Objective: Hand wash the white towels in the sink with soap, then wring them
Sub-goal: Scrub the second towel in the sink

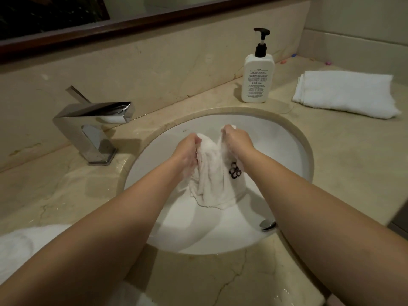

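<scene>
Head view: wet white towel (209, 180) bunched and held up over the white sink basin (287, 155), long axis running roughly from the hands down toward the viewer, lower end draped on the basin floor, top end gathered between both hands. Dark embroidered logo (235, 171) on the towel faces right, just below the right wrist

Left hand (187, 151) grips the towel's upper left part, fingers curled tight round the fabric, knuckles away from camera, forearm coming in from lower left. Right hand (237, 138) pinches and holds the upper right edge, fingers curled over the cloth, a bit of towel poking out past the fingertips; forearm comes in from lower right. Hands near each other, a fold of towel stretched between them, some suds or wet blur on the cloth by the left palm

Chrome faucet (92, 127) sits left of and beyond the left hand, spout pointing at the basin. White pump soap bottle (257, 78) stands upright beyond the right hand on the marble counter (342, 151). Folded dry white towel (344, 93) lies far right of the right hand. Drain stopper (267, 224) shows beside the right forearm. Another white cloth (19, 250) under the left forearm at lower left, blurred
</scene>
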Demonstrator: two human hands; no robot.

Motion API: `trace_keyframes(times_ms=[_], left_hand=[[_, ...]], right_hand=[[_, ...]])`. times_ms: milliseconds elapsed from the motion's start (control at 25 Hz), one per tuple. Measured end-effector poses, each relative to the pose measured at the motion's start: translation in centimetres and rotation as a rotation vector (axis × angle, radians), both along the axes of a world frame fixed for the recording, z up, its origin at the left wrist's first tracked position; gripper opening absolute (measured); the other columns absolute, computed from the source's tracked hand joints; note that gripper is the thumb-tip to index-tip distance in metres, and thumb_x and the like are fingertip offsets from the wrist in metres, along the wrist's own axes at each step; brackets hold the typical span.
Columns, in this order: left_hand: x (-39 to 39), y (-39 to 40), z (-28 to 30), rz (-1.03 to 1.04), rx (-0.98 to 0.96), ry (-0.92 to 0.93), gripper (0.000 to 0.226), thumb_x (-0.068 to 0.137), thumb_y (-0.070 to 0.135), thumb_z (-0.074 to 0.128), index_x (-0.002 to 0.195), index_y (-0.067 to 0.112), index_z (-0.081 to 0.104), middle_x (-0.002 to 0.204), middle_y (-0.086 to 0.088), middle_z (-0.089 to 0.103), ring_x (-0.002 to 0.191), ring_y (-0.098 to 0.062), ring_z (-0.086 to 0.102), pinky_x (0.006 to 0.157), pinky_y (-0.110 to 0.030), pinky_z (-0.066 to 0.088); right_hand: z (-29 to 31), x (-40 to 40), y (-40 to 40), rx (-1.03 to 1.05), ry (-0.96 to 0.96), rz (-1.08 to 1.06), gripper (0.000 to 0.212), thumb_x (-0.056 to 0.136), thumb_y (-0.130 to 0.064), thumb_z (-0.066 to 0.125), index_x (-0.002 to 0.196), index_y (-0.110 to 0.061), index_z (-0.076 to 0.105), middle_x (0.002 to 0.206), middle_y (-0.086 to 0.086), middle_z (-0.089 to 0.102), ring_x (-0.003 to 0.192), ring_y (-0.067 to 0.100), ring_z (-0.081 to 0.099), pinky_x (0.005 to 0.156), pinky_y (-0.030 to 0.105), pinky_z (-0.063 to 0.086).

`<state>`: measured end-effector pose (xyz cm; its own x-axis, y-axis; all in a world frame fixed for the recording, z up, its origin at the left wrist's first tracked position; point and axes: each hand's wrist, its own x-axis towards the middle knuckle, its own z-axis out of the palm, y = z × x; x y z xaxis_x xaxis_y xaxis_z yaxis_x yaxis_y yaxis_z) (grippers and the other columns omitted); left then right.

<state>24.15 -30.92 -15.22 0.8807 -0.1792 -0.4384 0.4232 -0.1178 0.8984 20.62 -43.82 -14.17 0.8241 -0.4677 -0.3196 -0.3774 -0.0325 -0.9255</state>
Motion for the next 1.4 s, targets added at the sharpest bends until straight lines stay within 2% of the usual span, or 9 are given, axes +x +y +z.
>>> trace_keyframes(times_ms=[160, 320, 480, 600, 720, 840, 1000, 1240, 1400], left_hand=[[0.7, 0.9, -1.1, -0.193, 0.354, -0.141, 0.014, 0.087, 0.003, 0.064, 0.095, 0.012, 0.056, 0.086, -0.012, 0.058, 0.075, -0.025, 0.054, 0.069, -0.031, 0.042], [0.6, 1.7, -1.2, -0.283, 0.616, -0.349, 0.037, 0.088, 0.014, 0.075, 0.067, 0.015, 0.045, 0.064, -0.001, 0.051, 0.062, -0.022, 0.051, 0.055, -0.028, 0.036], [0.5, 2.3, -1.3, -0.337, 0.766, -0.253, 0.044, 0.095, 0.043, 0.068, 0.071, 0.009, 0.052, 0.061, -0.006, 0.062, 0.052, -0.022, 0.06, 0.055, -0.026, 0.047], [0.0, 2.4, -0.9, -0.494, 0.677, -0.046, 0.053, 0.09, 0.055, 0.069, 0.093, 0.003, 0.064, 0.076, -0.01, 0.071, 0.064, -0.021, 0.067, 0.063, -0.029, 0.058], [-0.5, 2.5, -0.8, -0.677, 0.735, -0.046, 0.045, 0.081, 0.047, 0.082, 0.094, 0.007, 0.065, 0.096, -0.009, 0.073, 0.087, -0.02, 0.068, 0.085, -0.032, 0.059], [-0.7, 2.0, -1.3, -0.678, 0.869, -0.173, 0.039, 0.083, 0.038, 0.083, 0.079, 0.01, 0.056, 0.084, -0.005, 0.067, 0.077, -0.019, 0.064, 0.074, -0.027, 0.055], [-1.0, 1.7, -1.2, -0.458, 0.543, -0.269, 0.028, 0.085, 0.025, 0.082, 0.076, 0.008, 0.062, 0.074, -0.006, 0.067, 0.063, -0.019, 0.061, 0.06, -0.027, 0.048], [-0.3, 1.1, 0.7, -0.022, -0.023, -0.293, 0.017, 0.096, 0.028, 0.067, 0.108, 0.016, 0.067, 0.111, -0.011, 0.075, 0.103, -0.031, 0.072, 0.095, -0.05, 0.057], [0.5, 1.7, 1.3, -0.124, -0.202, -0.217, 0.031, 0.087, -0.001, 0.072, 0.116, 0.007, 0.063, 0.114, -0.015, 0.073, 0.106, -0.033, 0.071, 0.098, -0.051, 0.056]], right_hand=[[-0.5, 0.2, -1.4, -0.087, 0.156, 0.17, 0.017, 0.088, -0.017, 0.055, 0.105, -0.012, 0.057, 0.1, 0.008, 0.056, 0.085, 0.023, 0.053, 0.072, 0.03, 0.042], [-0.9, 0.0, -1.5, -0.099, 0.156, 0.186, 0.054, 0.086, -0.009, 0.063, 0.139, -0.013, 0.05, 0.1, 0.012, 0.058, 0.084, 0.023, 0.055, 0.064, 0.025, 0.041], [-1.5, -0.1, -2.0, -0.209, 0.186, 0.181, 0.032, 0.081, -0.013, 0.076, 0.106, -0.003, 0.058, 0.095, 0.013, 0.059, 0.088, 0.023, 0.056, 0.076, 0.03, 0.047], [-1.6, -0.9, -2.5, -0.263, 0.245, 0.267, 0.037, 0.087, -0.03, 0.077, 0.108, -0.008, 0.056, 0.11, 0.016, 0.064, 0.099, 0.029, 0.063, 0.088, 0.039, 0.052], [-1.7, -2.0, -2.6, -0.478, 0.379, 0.343, 0.062, 0.087, -0.055, 0.069, 0.102, 0.005, 0.06, 0.093, 0.02, 0.071, 0.08, 0.031, 0.067, 0.075, 0.036, 0.054], [-1.5, -3.0, -2.7, -0.451, 0.438, 0.461, 0.065, 0.075, -0.062, 0.077, 0.097, -0.003, 0.062, 0.09, 0.011, 0.071, 0.082, 0.026, 0.069, 0.083, 0.033, 0.056], [-1.6, -3.3, -2.8, -0.398, 0.262, 0.397, 0.036, 0.08, -0.028, 0.079, 0.101, -0.003, 0.063, 0.091, 0.01, 0.066, 0.082, 0.026, 0.063, 0.071, 0.034, 0.051], [0.7, -2.5, -1.4, 0.016, -0.243, 0.057, 0.008, 0.091, -0.009, 0.056, 0.084, -0.012, 0.06, 0.064, 0.001, 0.062, 0.047, 0.009, 0.056, 0.049, 0.018, 0.045], [1.1, -1.8, -1.4, 0.313, -0.295, 0.078, 0.028, 0.084, -0.014, 0.079, 0.106, -0.003, 0.066, 0.092, 0.014, 0.074, 0.081, 0.026, 0.074, 0.077, 0.04, 0.062]])
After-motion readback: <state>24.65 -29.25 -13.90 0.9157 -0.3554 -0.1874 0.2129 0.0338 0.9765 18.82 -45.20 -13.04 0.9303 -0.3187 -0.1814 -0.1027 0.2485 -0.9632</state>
